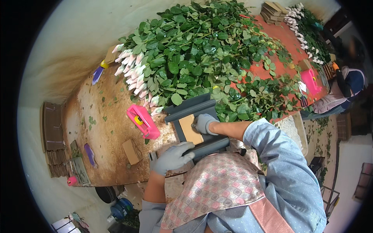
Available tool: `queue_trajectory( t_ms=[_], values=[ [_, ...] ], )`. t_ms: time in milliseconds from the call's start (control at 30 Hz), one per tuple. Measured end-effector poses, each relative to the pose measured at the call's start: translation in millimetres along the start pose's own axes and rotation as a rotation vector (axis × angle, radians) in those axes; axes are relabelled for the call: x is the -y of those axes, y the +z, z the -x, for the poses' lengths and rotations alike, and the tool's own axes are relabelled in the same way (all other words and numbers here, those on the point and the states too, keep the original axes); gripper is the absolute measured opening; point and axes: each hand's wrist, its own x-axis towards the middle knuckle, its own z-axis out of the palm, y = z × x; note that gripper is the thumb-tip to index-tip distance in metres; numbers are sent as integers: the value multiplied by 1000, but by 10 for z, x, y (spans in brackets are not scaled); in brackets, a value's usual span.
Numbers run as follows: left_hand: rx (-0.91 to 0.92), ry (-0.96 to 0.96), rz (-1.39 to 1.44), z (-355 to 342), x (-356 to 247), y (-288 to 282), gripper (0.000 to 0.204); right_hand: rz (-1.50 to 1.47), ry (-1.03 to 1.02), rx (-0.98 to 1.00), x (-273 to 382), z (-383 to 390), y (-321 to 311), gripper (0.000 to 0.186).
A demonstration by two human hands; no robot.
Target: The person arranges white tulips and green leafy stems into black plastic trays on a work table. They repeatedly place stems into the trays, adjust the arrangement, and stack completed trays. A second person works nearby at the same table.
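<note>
In front of me stands a dark grey trough-like holder (191, 105) with raised, rolled sides. A tan cardboard sheet (190, 130) lies inside it. My right hand (205, 124), in a grey glove, is over the sheet's right edge with its fingers curled down; whether anything is in them is hidden. My left hand (175, 158), gloved alike, lies at the holder's near left corner, thumb and fingers apart and touching its near side. Just left of the holder sits a pink tape dispenser (147, 125) with a yellow roll. A large heap of pale pink roses (136, 77) with leafy stems lies beyond.
A folded cardboard piece (131, 152), purple gloves (90, 155) and loose leaves lie on the worn table (110, 132). Stacked cardboard (53, 128) stands at the left wall. At the right, another person (342, 91) is beside a second pink dispenser (310, 82) and more roses.
</note>
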Motion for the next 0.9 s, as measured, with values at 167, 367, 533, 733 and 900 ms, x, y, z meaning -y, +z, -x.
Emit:
queue_trajectory(
  t_ms=[167, 367, 533, 733, 900],
  values=[
    [160, -80, -208, -128, 86, 112, 67, 163, -39, 18, 148, -48, -9, 41],
    [172, -132, -258, -229, 315, 182, 80, 418, -177, -38, 307, 124, -89, 37],
    [180, -146, -183, -236, 182, 123, 74, 806, -745, -306, 369, 308, 58, 22],
    [137, -103, -174, -254, 213, 141, 69, 733, -713, -94, 394, 220, 28, 37],
    [29, -76, -207, -175, 422, 330, 70, 227, -915, -365, 806, 393, -647, 28]
  ],
)
